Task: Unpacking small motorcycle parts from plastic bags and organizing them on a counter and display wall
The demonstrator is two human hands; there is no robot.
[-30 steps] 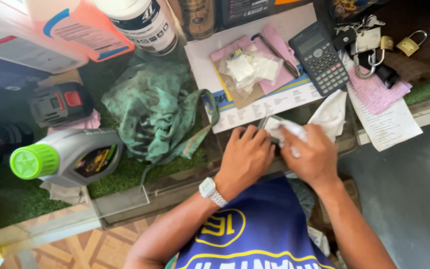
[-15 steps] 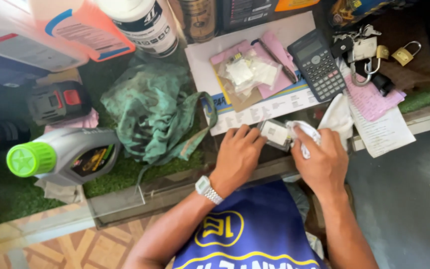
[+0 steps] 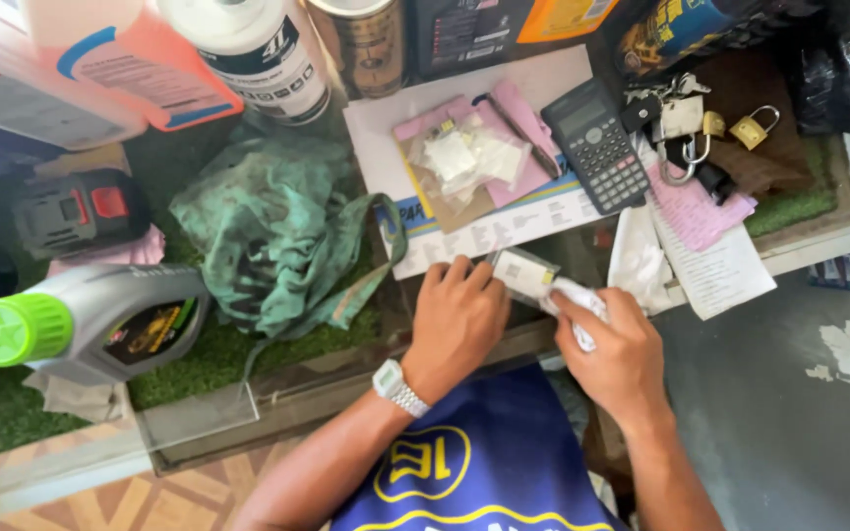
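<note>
Looking down from the head camera, you see your left hand (image 3: 459, 320) resting on the counter edge with its fingers curled over the near end of a small flat rectangular grey piece (image 3: 526, 273), pinning it in place. Your right hand (image 3: 614, 349) sits just beside it, closed around a crumpled white tissue (image 3: 575, 300) that is pressed against the other end of the same grey piece. So both hands are close together, each clamped on something, and the piece lies between them at the front edge of the glass-topped counter (image 3: 199, 418), just below a white printed sheet of paper (image 3: 504, 221).

On that sheet lies a pink slip with a clear plastic bag of small white parts (image 3: 464, 162) on top, and a dark pen beside it. A dark grey pocket calculator (image 3: 597, 143) lies tilted to the right of the pink slip, near a bunch of keys with brass padlocks (image 3: 705, 133).

To the left of your hands, a crumpled green cloth (image 3: 277, 231) is heaped on the artificial green turf mat (image 3: 12, 423). Farther left, a grey plastic oil bottle with a bright green cap (image 3: 81, 324) lies on its side, and a black and red power-tool battery (image 3: 76, 211) sits above it. A silver wristwatch (image 3: 397, 385) is on your left wrist, and blue fabric with yellow print (image 3: 474, 462) fills the bottom of the view.
</note>
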